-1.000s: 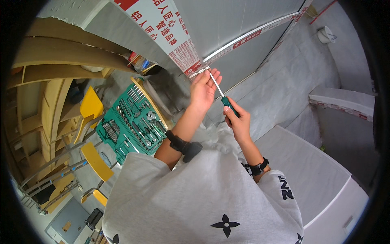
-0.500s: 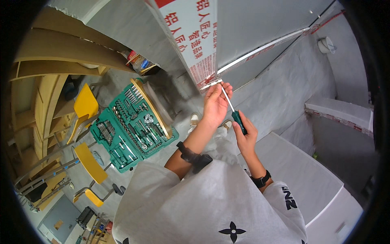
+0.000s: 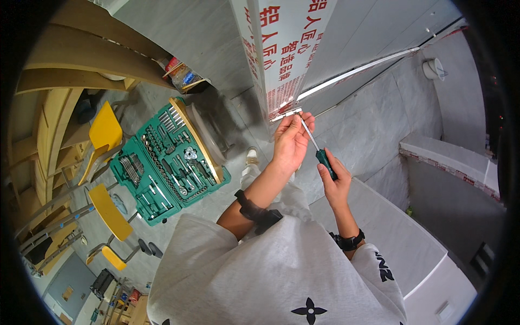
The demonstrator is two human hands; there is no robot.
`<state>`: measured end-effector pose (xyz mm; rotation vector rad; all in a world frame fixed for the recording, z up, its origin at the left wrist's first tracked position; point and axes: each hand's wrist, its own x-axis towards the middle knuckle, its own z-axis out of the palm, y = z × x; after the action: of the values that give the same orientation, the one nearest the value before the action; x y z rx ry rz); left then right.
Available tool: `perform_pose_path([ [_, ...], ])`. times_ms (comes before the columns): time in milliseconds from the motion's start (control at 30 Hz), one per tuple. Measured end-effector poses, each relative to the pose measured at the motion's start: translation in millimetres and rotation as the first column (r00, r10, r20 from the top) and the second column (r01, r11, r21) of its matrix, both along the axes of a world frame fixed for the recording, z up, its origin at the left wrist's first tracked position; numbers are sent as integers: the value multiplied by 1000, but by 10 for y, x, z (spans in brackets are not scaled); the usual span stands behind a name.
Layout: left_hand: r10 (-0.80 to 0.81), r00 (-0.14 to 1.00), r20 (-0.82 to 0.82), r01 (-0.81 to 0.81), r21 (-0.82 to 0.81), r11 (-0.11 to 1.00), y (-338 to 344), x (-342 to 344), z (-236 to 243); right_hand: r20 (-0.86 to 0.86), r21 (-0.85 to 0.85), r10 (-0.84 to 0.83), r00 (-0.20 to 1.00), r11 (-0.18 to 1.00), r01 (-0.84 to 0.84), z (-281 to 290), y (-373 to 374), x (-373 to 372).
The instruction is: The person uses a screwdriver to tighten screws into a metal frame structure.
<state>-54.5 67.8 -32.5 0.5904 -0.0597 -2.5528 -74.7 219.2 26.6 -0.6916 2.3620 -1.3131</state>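
gripping a green-handled, silvery screwdriver point(image 3: 323, 157), right hand point(image 3: 338, 186) closed; left hand point(image 3: 290, 143) loosely curled, hold unclear.

Dressed in Pale Grey and Black

A loose, flecked pale grey shirt point(image 3: 233, 276) with short sleeves fills the lower middle of the frame. Near the bottom edge it bears a black four-petalled motif point(image 3: 309, 311) with pointed tips and a small pale circle at its centre; part of another dark mark shows farther left along that edge. Bold black lettering point(image 3: 385, 268) runs down the right sleeve point(image 3: 371, 260), lower right. The left forearm wears a broad black strap point(image 3: 246, 205) with a dark, blocky piece point(image 3: 268, 219) attached; the right has a black band point(image 3: 353, 240), like a watch. Creased pale grey trousers point(image 3: 295, 199) show near the centre, above them a whitish shoe point(image 3: 252, 155) with tan parts. The left hand point(image 3: 291, 143) and right hand point(image 3: 337, 184) are bare.
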Motion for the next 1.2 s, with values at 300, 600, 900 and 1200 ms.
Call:
perform_pose_path([
  [300, -7, 1000, 0, 7, 1, 1000, -10, -2, 43, 52, 12, -43, 998, 999, 43, 48, -8, 2],
  [600, -30, 995, 90, 33, -38, 999, -51, 9, 119, -197, 51, 56, 979, 998, -46, 232, -66, -7],
  [900, -90, 990, 105, 96, -52, 994, -76, 45, 138, -294, 69, 76, 953, 996, -58, 152, -50, -6],
  [1200, -72, 995, 75, 75, -38, 996, -50, 14, 115, -288, 76, 93, 953, 994, -74, 145, -14, -77],
])
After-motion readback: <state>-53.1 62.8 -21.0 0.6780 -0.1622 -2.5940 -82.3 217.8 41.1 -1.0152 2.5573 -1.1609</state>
